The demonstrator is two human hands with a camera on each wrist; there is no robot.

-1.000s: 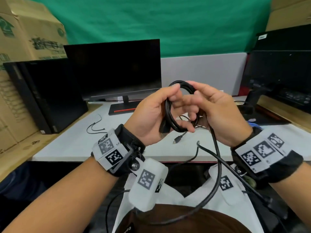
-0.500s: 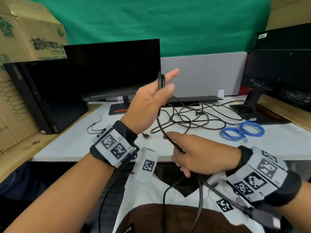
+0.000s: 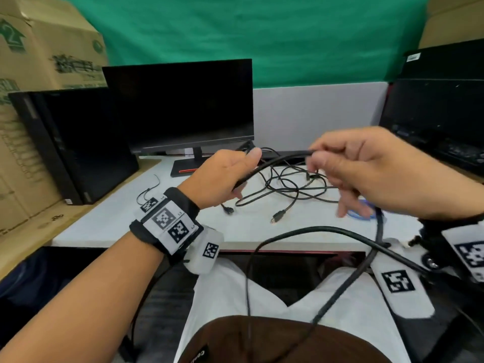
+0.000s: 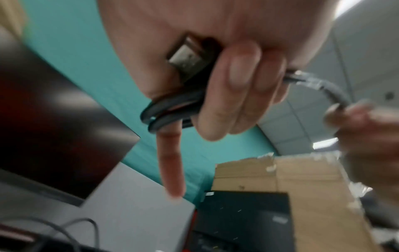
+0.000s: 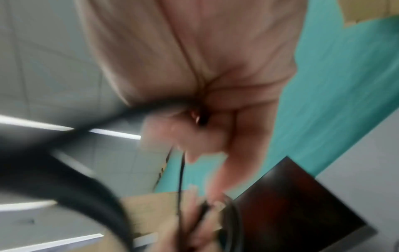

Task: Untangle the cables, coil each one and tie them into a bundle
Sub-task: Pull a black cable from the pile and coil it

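Left hand point(image 3: 222, 176): closed round the coiled turns and plug of the thick black cable point(image 3: 275, 161), held above the desk point(image 3: 110, 218). Right hand point(image 3: 366, 169): pinching that cable, risen from desk-edge level half a second ago, so I judge another loop is arriving. Thin cables point(image 3: 288, 187): still tangled on the desk.
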